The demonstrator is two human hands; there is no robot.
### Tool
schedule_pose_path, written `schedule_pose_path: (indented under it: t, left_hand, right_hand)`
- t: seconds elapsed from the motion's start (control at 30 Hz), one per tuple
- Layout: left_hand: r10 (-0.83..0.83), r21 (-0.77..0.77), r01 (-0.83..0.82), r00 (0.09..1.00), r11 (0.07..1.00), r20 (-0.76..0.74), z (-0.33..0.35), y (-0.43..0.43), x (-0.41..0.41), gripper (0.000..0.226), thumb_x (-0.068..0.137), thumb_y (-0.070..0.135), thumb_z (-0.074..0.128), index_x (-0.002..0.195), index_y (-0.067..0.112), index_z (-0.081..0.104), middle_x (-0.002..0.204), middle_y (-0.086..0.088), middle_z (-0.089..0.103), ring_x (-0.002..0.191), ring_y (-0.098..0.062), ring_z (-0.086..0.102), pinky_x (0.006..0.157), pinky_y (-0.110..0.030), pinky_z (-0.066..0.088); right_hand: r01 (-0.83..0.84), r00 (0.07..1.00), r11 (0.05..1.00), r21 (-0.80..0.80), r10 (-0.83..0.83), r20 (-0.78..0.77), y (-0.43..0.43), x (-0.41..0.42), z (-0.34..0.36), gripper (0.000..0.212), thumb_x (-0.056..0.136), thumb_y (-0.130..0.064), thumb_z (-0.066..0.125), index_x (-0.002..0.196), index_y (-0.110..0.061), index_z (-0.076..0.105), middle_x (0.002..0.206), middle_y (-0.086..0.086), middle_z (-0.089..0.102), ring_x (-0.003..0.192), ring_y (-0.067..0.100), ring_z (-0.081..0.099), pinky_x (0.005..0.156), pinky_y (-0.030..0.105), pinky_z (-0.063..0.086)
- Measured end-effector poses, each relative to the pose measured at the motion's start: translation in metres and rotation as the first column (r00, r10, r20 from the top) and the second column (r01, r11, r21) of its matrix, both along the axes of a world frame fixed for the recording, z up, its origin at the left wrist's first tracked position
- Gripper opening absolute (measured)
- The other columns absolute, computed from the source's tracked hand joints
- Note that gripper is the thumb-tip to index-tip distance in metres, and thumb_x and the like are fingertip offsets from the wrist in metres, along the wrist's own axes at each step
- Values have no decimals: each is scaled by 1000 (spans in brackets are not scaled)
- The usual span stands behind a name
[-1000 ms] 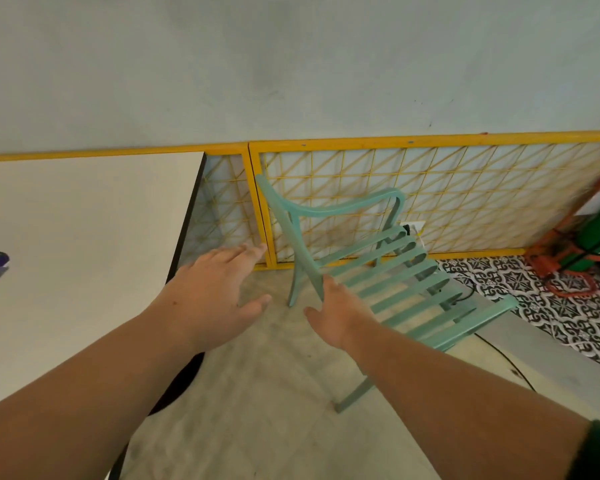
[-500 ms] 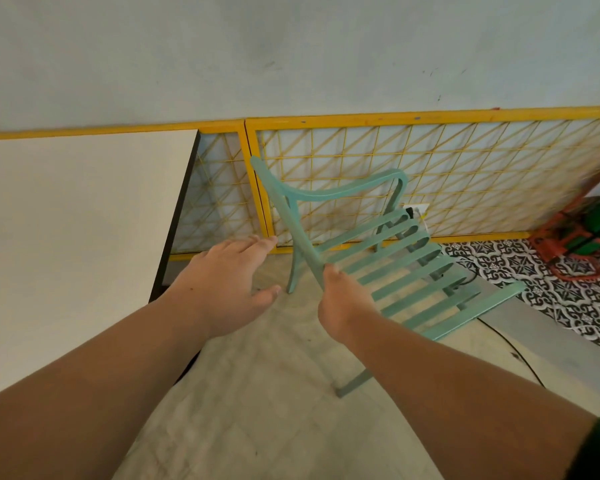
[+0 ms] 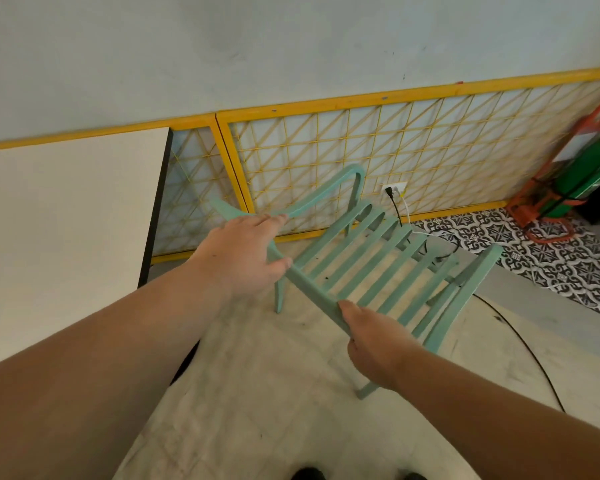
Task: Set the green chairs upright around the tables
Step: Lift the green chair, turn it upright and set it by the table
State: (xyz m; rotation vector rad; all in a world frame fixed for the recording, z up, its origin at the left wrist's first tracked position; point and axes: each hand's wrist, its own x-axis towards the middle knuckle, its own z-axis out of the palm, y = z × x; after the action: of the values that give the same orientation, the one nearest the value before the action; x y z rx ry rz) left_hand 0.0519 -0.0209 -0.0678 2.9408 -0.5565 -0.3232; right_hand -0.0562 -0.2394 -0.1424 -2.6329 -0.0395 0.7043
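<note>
Half a second ago the left hand [image 3: 241, 259] was hovering spread and clear of the green chair [image 3: 466, 292]; now it is gripping the frame at the corner where the curved back bar meets the near seat rail, fingers lying over the bar and thumb pressing on the rail. The right hand [image 3: 378, 344] is still clasping that same rail lower down, thumb on top and fingers curling beneath it. The chair is sitting closer to the person than before, its slatted seat sloping across the view; whether every leg is resting on the floor cannot be told. It is standing on pale floor between the white table [image 3: 66, 220] on the left and the patterned tiles [image 3: 551, 258] on the right. The table's dark edge is running just beside the left forearm, near the chair's back corner. The yellow lattice panel [image 3: 430, 150] is standing close behind the chair, with plugs hanging from a wall outlet [image 3: 395, 188] just beyond the back bar. A black cable [image 3: 534, 358] is curving over the floor just right of the chair. An orange trolley carrying a green cylinder [image 3: 593, 168] is standing well apart at the far right. Bare floor is lying open between the chair and the person's shoes [image 3: 307, 474].
</note>
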Motion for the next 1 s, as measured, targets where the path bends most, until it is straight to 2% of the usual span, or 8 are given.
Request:
schedule_pose_path:
  t: [0.07,0.17,0.37,0.47,0.57,0.67,0.73,1.0]
  left_hand:
    - [-24,3,24,1000,1000,5,-4,-6,0,78,94,59,52,160,31,21,164,4,32,149,-21,30,118,-51,33]
    - [-71,34,71,997,997,-13,-12,-18,-1,80,94,61,52,161,30,21,164,5,32,149,-21,29,118,-50,32]
    - [-217,194,232,971,953,-97,-48,-46,6,86,83,72,60,154,31,36,155,7,43,146,-25,33,118,-52,30]
    - [-293,300,319,947,899,-128,-63,-65,12,57,81,70,60,123,31,59,128,6,60,131,-24,45,111,-51,35]
    - [-300,362,332,943,871,-145,-70,-81,15,22,88,53,59,92,31,57,102,5,64,111,-24,56,105,-49,39]
    - [-307,394,324,945,860,-108,-74,-88,15,14,90,40,57,81,29,53,83,6,61,88,-22,61,81,-41,47]
    - [-308,400,315,948,861,-84,-76,-91,13,14,90,37,57,80,29,52,77,7,57,82,-21,57,70,-38,42]
    - [-232,458,241,970,856,-77,-77,-101,2,4,90,27,57,90,27,61,83,4,62,89,-25,59,74,-39,40]
  right_hand:
    - [-15,1000,1000,1,15,0,-16,-8,1,47,98,-10,43,140,-30,40,89,-6,56,76,13,59,70,34,53]
    - [-21,999,999,-41,23,38,-37,-11,3,50,99,-17,43,146,-33,38,88,-10,54,75,12,57,69,31,49]
    - [-30,996,999,-12,30,82,-48,-9,-1,42,102,-28,46,143,-35,40,89,-10,58,77,10,59,75,35,56]
    - [-23,996,1000,4,23,84,-49,-8,-7,37,103,-29,45,139,-36,41,89,-10,59,79,11,59,78,35,56]
    - [-13,997,1000,12,12,81,-49,-7,-10,35,103,-26,45,136,-36,43,90,-9,59,79,11,59,78,33,54]
    - [-16,997,1000,9,15,74,-50,-8,-12,34,102,-24,44,133,-36,43,89,-8,59,78,12,59,78,35,56]
    - [-18,998,1000,6,18,66,-52,-9,-12,32,101,-23,44,130,-35,44,88,-6,59,78,13,59,78,38,57]
    - [-35,996,999,-1,35,87,-55,-13,-13,30,98,-18,47,122,-35,48,85,-6,59,75,13,59,72,37,57]
